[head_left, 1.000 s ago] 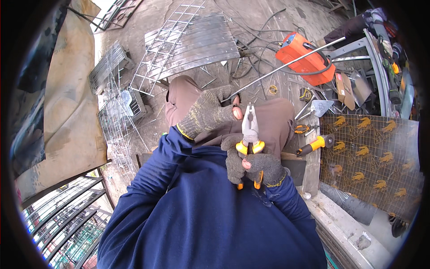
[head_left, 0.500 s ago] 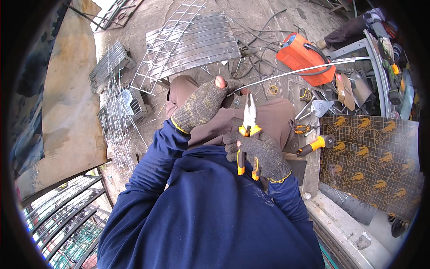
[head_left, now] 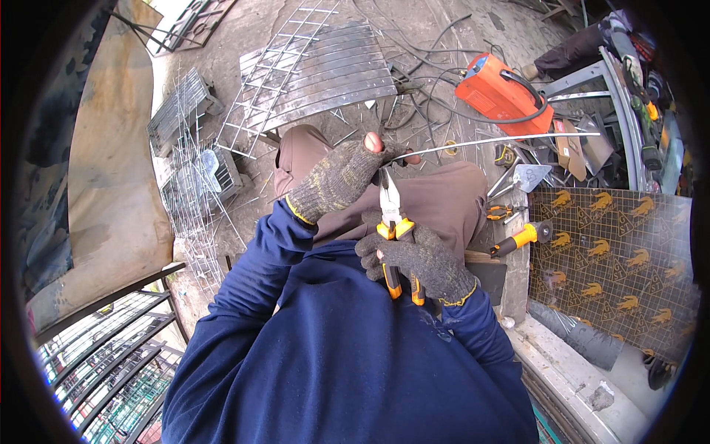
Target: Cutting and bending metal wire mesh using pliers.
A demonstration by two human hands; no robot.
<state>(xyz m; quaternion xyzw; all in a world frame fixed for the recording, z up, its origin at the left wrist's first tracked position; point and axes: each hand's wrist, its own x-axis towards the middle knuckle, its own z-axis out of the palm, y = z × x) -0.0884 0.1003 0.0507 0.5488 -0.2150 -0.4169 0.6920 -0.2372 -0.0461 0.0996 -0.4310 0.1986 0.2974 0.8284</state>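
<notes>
My left hand (head_left: 336,179), in a grey knitted glove with bare fingertips, is closed around one end of a thin metal rod (head_left: 503,140). The rod stretches out to the right over my knee. In my right hand (head_left: 436,265), gloved the same way, is a pair of combination pliers (head_left: 390,198) with yellow and black handles. Its jaws point up and away from me, close beside the left hand's fingers and the near part of the rod. Whether the jaws touch the rod I cannot tell.
Ahead lie a slatted metal sheet (head_left: 325,70) and a welded rod lattice (head_left: 277,74). An orange machine (head_left: 503,96) with cables stands at the far right. Nearer right are an angle grinder (head_left: 523,239), a second pair of pliers (head_left: 498,212) and a patterned board (head_left: 610,266). A person's leg (head_left: 569,52) shows beyond.
The pliers have moved left and slightly nearer me, with their jaws by my left hand. The rod's far end has swung down toward me and shifted slightly left.
</notes>
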